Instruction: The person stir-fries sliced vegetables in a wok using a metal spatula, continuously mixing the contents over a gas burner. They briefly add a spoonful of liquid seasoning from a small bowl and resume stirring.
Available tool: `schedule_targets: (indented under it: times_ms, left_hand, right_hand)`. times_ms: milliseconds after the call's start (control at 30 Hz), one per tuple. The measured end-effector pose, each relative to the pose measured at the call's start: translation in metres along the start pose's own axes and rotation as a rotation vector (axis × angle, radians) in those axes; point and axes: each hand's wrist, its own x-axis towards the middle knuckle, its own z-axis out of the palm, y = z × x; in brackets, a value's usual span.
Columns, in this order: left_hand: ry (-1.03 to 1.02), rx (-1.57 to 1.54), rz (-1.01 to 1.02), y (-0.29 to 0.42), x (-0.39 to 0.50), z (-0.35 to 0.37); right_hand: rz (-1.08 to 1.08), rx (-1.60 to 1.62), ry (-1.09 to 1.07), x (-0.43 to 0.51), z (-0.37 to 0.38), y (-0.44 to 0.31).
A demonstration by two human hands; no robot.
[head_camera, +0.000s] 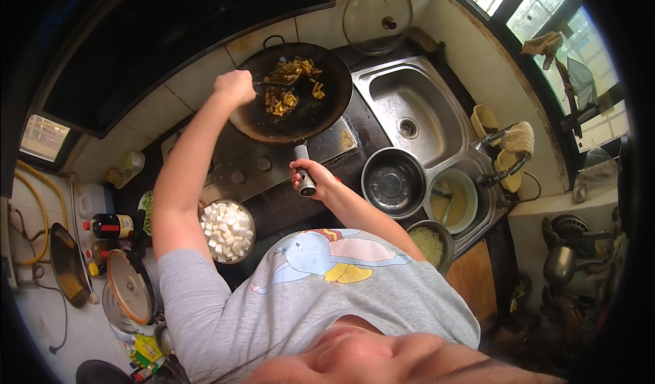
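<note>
My left hand (235,87) is closed around the handle of a metal spatula (276,84), whose head is among chopped yellow-green food pieces (281,101) in a dark wok (327,112). My right hand (314,176) grips the wok's long handle (306,182) near its end, below the wok's near rim. The wok stands over the gas stove (245,166). A bowl of white cubes (227,233) stands between my left arm and the stove's near side.
Right of the stove are an empty metal basin (394,182), a steel sink (414,107), a bowl with cloudy liquid (455,207) and a bowl of pale shreds (427,246). A glass lid (377,18) leans behind. Sauce bottles (110,226) and a lidded pot (130,286) are at left.
</note>
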Motion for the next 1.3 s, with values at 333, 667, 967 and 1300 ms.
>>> schedule_targets:
  times_ms: [333,667,967,1300]
  left_hand:
    - [0.119,0.308,0.449,0.055,-0.037,-0.017]
    - [0.076,-0.304,-0.14,-0.026,0.051,0.067]
    - [-0.228,-0.775,-0.098,-0.111,-0.083,0.04]
    - [-0.059,-0.667,-0.076,-0.072,-0.074,0.089]
  right_hand:
    - [-0.003,0.005,0.006,0.0,0.001,0.0]
    - [-0.008,-0.016,0.012,-0.003,0.004,-0.001]
    - [0.014,-0.017,0.023,-0.003,0.001,0.0]
    - [0.037,-0.006,-0.002,-0.001,-0.004,0.005]
